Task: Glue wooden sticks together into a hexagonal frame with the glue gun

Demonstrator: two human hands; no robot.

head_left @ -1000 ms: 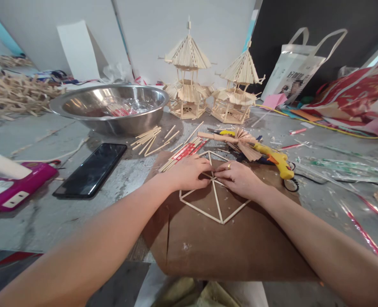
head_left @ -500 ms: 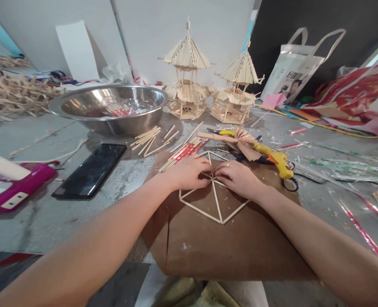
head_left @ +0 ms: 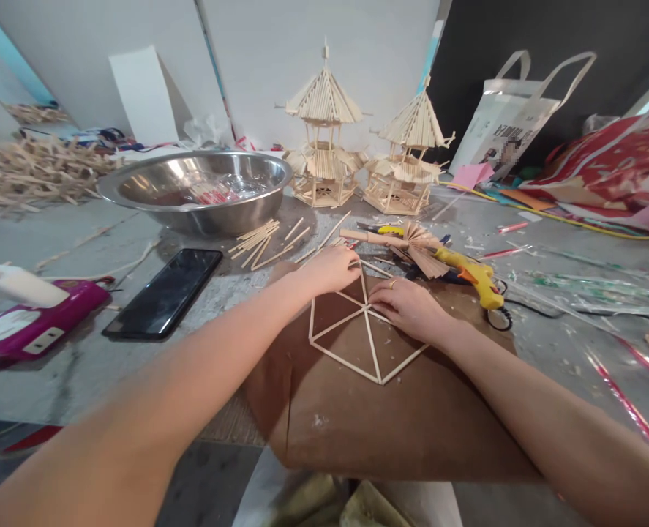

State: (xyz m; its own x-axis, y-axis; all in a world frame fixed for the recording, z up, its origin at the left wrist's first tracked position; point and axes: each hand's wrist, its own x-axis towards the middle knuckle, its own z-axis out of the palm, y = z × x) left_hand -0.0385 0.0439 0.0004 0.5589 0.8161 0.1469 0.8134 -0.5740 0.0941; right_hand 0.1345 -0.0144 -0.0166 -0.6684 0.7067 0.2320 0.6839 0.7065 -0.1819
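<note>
A flat hexagon frame of thin wooden sticks [head_left: 351, 344] lies on a brown paper sheet [head_left: 390, 417]. My right hand [head_left: 409, 307], with a ring on one finger, rests fingers-down on the frame's centre where the spokes meet. My left hand [head_left: 332, 267] has reached past the frame's far edge and lies over the red-wrapped sticks [head_left: 351, 245] there, fingers curled down; whether it grips one is hidden. A yellow glue gun [head_left: 472, 274] lies just right of my right hand.
A steel bowl [head_left: 203, 190] stands at the back left, loose sticks [head_left: 258, 245] in front of it. Two stick pagoda models [head_left: 324, 132] [head_left: 409, 157] stand behind. A black phone [head_left: 164, 293] and a pink box [head_left: 33, 322] lie left. Bags and wrappers clutter the right side.
My left hand left the frame's centre and moved away from me to the red-wrapped sticks. My right hand stayed on the centre. The camera shifted slightly.
</note>
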